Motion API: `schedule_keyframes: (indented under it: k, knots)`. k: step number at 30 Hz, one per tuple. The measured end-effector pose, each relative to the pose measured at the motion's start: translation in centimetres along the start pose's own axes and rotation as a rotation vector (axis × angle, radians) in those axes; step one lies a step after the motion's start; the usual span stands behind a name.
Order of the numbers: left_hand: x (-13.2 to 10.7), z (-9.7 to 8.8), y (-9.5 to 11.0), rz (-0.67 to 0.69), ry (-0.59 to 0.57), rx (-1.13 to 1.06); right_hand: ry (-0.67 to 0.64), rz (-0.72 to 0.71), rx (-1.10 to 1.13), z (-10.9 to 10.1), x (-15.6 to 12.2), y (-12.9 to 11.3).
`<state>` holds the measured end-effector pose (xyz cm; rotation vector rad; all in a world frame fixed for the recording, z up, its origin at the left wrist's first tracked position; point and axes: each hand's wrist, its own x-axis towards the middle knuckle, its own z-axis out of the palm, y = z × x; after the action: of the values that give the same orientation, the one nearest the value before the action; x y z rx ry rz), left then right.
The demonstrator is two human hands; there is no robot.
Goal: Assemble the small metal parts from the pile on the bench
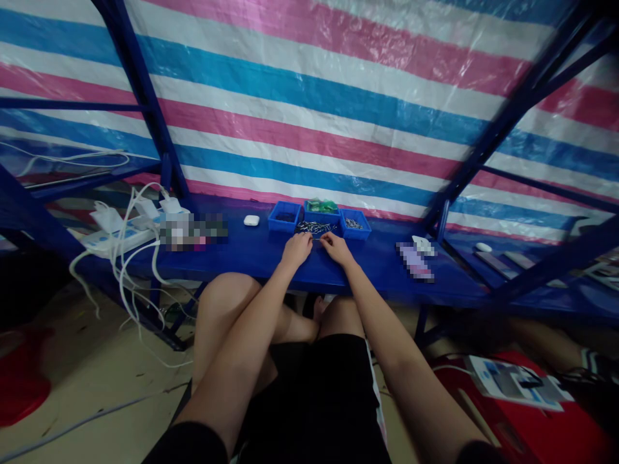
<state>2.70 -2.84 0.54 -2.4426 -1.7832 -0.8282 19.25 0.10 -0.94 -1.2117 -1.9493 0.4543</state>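
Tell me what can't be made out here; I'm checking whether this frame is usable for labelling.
Head view:
- Small metal parts in front of the blue bins: too small to identify.
- Left hand and right hand: fingers curl away, so any grip is hidden.
- Two patches on the blue bench: pixelated.
- Red box: cut off by the edge.

Dim bluish light, soft glare on the striped tarp (pixel 309 84), deep shadow under the blue bench (pixel 251 261), strong wide-angle bending at edges, corners smeared, two patches pixelated
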Motion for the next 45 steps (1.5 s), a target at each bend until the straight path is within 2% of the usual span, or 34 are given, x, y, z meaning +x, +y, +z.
schedule_keyframes:
  k: [10, 16, 25, 33, 45]
  knots:
    - [0.03, 0.05, 0.0, -0.011, -0.001, -0.017, -0.004, -0.003, -0.009, 0.07, 0.09, 0.16]
    - [0.04, 0.03, -0.08, 0.044, 0.024, -0.068, -0.012, -0.02, -0.023, -0.04, 0.11, 0.23]
    - [-0.11, -0.6, 0.39, 0.035, -0.029, -0.085, -0.017, -0.047, -0.05, -0.01, 0.22, 0.31]
    - [0.03, -0.29, 0.13, 0.076, -0.041, -0.097, -0.021, -0.044, -0.049, 0.01, 0.21, 0.44]
    - [-0.07, -0.45, 0.29, 0.122, 0.021, -0.172, -0.042, -0.076, -0.067, -0.19, 0.13, 0.07]
